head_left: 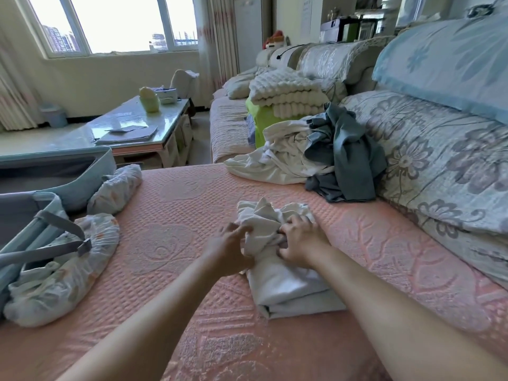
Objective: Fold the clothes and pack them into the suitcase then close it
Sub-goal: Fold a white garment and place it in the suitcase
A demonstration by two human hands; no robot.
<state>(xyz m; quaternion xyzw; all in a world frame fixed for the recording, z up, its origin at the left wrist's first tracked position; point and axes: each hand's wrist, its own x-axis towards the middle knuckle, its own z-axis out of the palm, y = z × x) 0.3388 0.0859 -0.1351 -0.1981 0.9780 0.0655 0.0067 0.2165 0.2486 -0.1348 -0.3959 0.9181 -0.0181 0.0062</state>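
A white garment (286, 281) lies partly folded on the pink quilted couch seat (170, 237), its far end still bunched. My left hand (233, 248) grips the bunched cloth from the left, and my right hand (299, 240) grips it from the right. An open light-blue suitcase (90, 171) sits at the left with grey straps (63, 232) across a rolled floral bundle (63, 273). Another floral bundle (115, 188) lies beside its rim. Further back on the seat lies a pile of unfolded white clothes (277, 158) with a grey-teal garment (349, 158) on top.
Floral back cushions (439, 160) run along the right. A white bubbly blanket on a green box (286, 92) stands behind the pile. A glass-topped coffee table (132, 127) with papers and a container stands at the back left, beyond the suitcase.
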